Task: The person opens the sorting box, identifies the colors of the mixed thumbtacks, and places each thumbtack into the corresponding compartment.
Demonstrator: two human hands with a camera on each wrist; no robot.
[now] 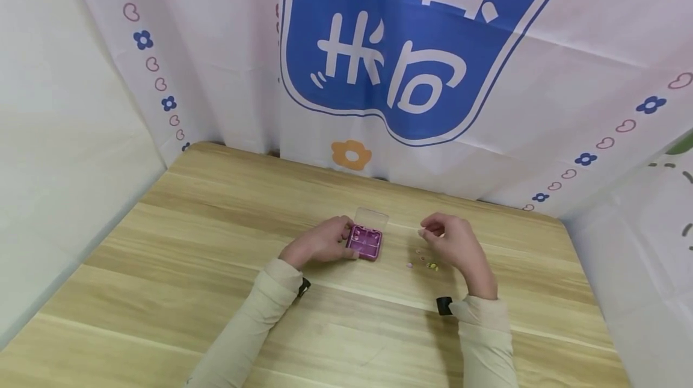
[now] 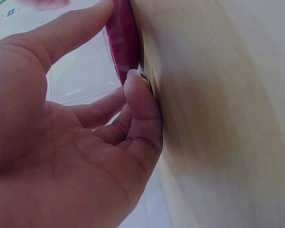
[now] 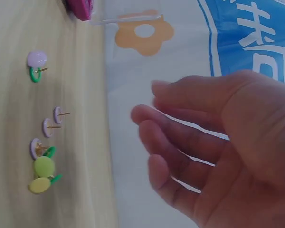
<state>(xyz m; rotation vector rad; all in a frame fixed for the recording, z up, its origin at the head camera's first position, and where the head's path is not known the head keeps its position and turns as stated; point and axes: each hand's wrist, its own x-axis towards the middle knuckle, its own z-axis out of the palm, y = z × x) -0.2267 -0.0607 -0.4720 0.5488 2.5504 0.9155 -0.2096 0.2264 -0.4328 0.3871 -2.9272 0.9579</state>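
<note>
My left hand [image 1: 325, 240] grips a small magenta divided box [image 1: 365, 242] by its left side, thumb at the near edge and fingers at the far corner. The box's clear lid [image 1: 372, 218] stands open at the back. A few small light bits show in its far compartments. My right hand [image 1: 452, 240] hovers to the right of the box, over loose thumbtacks [image 3: 44, 166]. Its fingers are loosely bent, with a gap between thumb and fingertips and nothing seen between them. The thumbtacks are lilac, green and yellow, several with pins showing.
All of this is on a wood-grain table [image 1: 346, 328]. A white cloth [image 1: 243, 75] with a blue printed sign hangs along the table's back edge, and pale walls [image 1: 65, 135] flank it. Each wrist wears a black band [image 1: 444, 305].
</note>
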